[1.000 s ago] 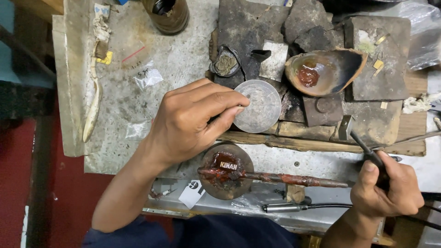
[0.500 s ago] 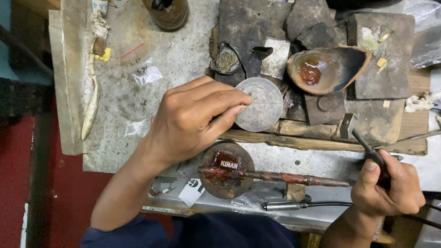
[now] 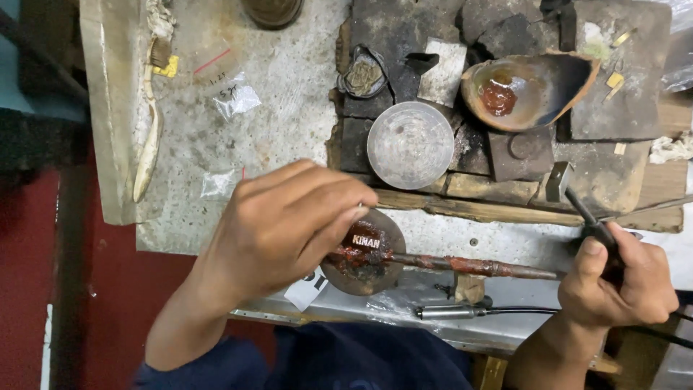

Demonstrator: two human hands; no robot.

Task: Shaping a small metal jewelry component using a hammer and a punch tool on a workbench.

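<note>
While hovering pinched over the round pitch-topped disc (image 3: 363, 253) at six o'clock, left hand (image 3: 285, 227) fingertips closed on something unseen, right hand (image 3: 613, 278) fisted around dark tool (image 3: 588, 220); probably positioning work, steady placement needed.

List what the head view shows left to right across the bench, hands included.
Pale curved strip → small clear bag → left hand → round metal lid → shell dish with red paste → right hand, gripping a dark tool.

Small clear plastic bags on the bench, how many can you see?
2. One small clear plastic bag lies near the bench's top left; the other sits lower, just above the left hand. That hand may hide more.
</note>
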